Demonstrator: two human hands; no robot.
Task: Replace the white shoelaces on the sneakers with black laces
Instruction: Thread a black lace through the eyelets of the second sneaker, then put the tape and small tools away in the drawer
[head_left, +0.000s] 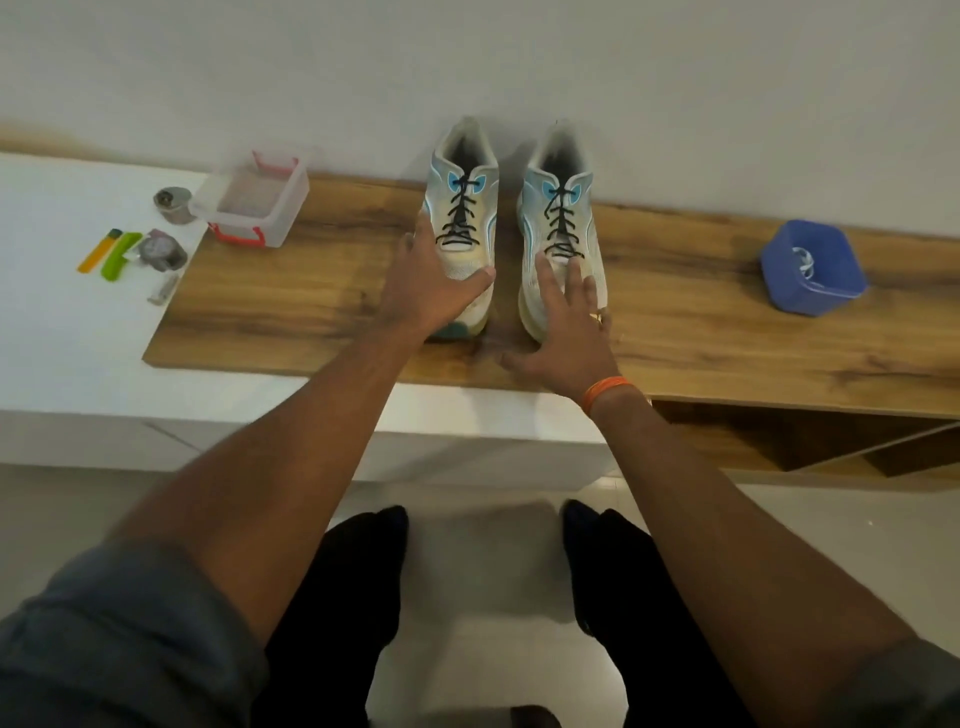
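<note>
- Sneakers: both stand side by side near the back edge of the wooden counter (322, 312), heels to the wall and toes pointing toward you. The left sneaker (464, 208) and the right sneaker (563, 218) each already carry black laces (460, 213) crossed up the eyelets.
- Your left hand (426, 283) lies over the toe of the left sneaker, fingers along its outer side and thumb across the toe cap; the grip is spread and loosely cupped, not pinching.
- Your right hand (569, 322) rests flat on the toe of the right sneaker, fingers straight and fanned, thumb out on the counter.
- Judging by the laces, the swap looks nearly or fully done; you seem to be squaring the pair up.
- Next, you would likely check that the ends are tucked or tied. That calls for a fine pinch near the top eyelets, which are blurred here.
- A blue tub (810, 267) toward the counter's right end holds something white, possibly the old laces; it is too small to be sure.
- A clear box with red clips (249, 205) sits at the wooden counter's left back corner.
- Small items, green and orange among them, lie on the white surface (52, 332) to the left.
- A plain pale wall stands behind; the floor is pale tile.
</note>
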